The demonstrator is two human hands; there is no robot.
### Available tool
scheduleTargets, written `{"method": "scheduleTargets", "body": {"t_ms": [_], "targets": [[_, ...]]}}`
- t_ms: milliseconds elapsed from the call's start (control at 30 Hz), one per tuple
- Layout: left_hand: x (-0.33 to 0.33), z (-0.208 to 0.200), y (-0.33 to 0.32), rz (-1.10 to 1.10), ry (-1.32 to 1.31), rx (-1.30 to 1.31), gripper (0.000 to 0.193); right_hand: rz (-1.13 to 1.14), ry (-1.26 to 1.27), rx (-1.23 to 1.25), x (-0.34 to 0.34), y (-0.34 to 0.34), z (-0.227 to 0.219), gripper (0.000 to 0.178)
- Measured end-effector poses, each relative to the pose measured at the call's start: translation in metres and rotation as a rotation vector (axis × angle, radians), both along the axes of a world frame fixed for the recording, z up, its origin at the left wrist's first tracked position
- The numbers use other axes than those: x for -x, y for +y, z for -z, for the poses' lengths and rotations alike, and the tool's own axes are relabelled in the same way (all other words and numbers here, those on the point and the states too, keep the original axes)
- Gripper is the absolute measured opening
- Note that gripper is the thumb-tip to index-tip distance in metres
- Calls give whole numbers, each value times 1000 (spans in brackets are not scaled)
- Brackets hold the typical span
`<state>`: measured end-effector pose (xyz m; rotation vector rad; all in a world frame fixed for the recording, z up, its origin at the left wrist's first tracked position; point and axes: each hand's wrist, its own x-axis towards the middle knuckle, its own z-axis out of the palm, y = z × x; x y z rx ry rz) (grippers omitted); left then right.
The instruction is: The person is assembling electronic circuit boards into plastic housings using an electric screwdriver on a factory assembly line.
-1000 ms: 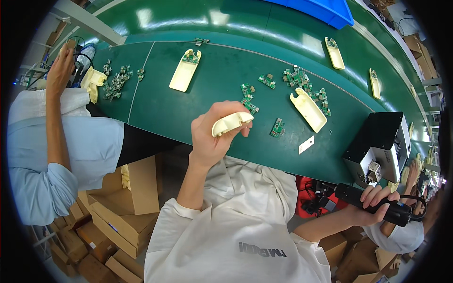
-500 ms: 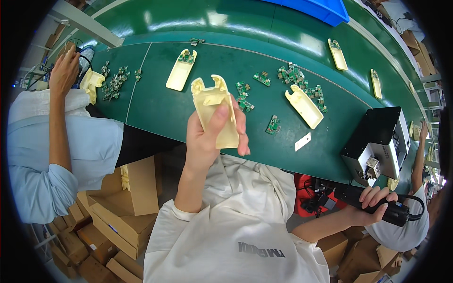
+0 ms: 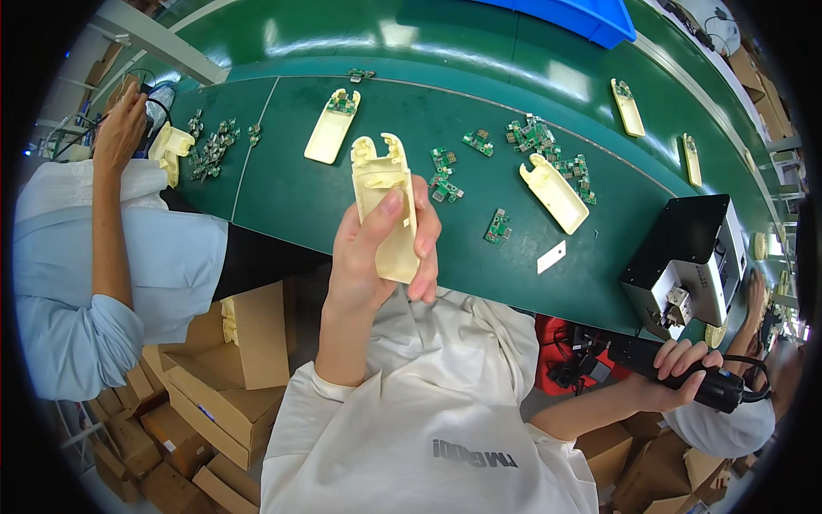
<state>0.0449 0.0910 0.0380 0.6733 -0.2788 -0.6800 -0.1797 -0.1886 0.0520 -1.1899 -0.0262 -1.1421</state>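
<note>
Upright above the near table edge is a cream plastic housing shell [image 3: 397, 255], its notched, two-pronged end pointing away from me. My left hand [image 3: 360, 257] is closed round it, the thumb pressing on its inner side. On the far right, my right hand [image 3: 681, 373] grips a black cylindrical power screwdriver [image 3: 719, 387] with a cable looping from its end. Its tip is hard to make out. Another cream shell [image 3: 555, 195] lies on the table to the right, near small green circuit boards [image 3: 531, 133]. A further shell [image 3: 330, 135] with a board in its end lies beyond my left hand.
A black and silver box-shaped machine [image 3: 676, 257] stands at the table's right. A white tag [image 3: 551, 257] lies before it. Shells [image 3: 628, 110] ride on the green belt [image 3: 411, 34], near a blue bin [image 3: 574, 15]. A co-worker's arm [image 3: 111, 214] is at left, above open cartons [image 3: 218, 377].
My left hand has drawn slightly left and turned the shell more upright. The shells on the belt have shifted right and nearer. My right hand holds the screwdriver almost unmoved.
</note>
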Motion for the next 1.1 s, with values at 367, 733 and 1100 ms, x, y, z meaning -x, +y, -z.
{"method": "scheduleTargets", "body": {"t_ms": [367,733,1100], "targets": [[79,57,53,-197,151,-372,38,-168,-57,-122,-1,-19,-12,19],[312,262,178,-1703,791,-708,33,-377,-185,50,-50,-49,-39,25],[511,368,200,-1771,1074,-947,25,-398,-117,77,-74,-25,-36,22]]}}
